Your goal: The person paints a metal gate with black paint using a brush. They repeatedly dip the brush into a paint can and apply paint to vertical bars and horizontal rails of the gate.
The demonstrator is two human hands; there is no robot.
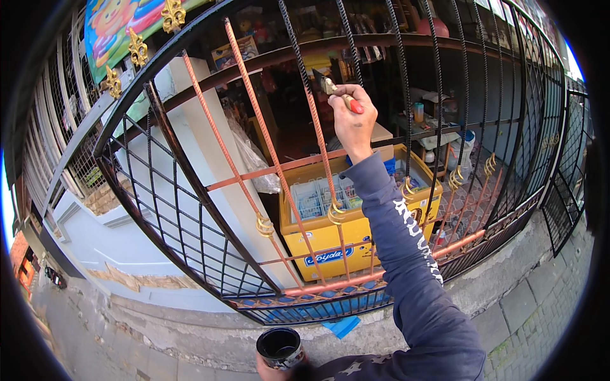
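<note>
My right hand [354, 120] is raised at the middle of a metal fence, its fingers closed round a paintbrush [353, 103] with a red-tipped handle. The dark bristles touch or nearly touch an upright twisted bar [312, 108], black at its top and reddish-brown below. Low in front of me, my left hand [270, 371] is wrapped round a can [280, 348] with a black inside; the lower part of that hand is cut off by the picture's edge. Several bars to the right are black, while bars to the left [262, 120] are reddish-brown with gold collars.
Behind the bars stands a yellow chest freezer [327, 251] with baskets inside. A black lattice panel [171, 209] closes the left side, under gold spear-shaped finials [138, 47]. A blue sheet [342, 326] lies at the fence's foot, on the concrete ledge [190, 340].
</note>
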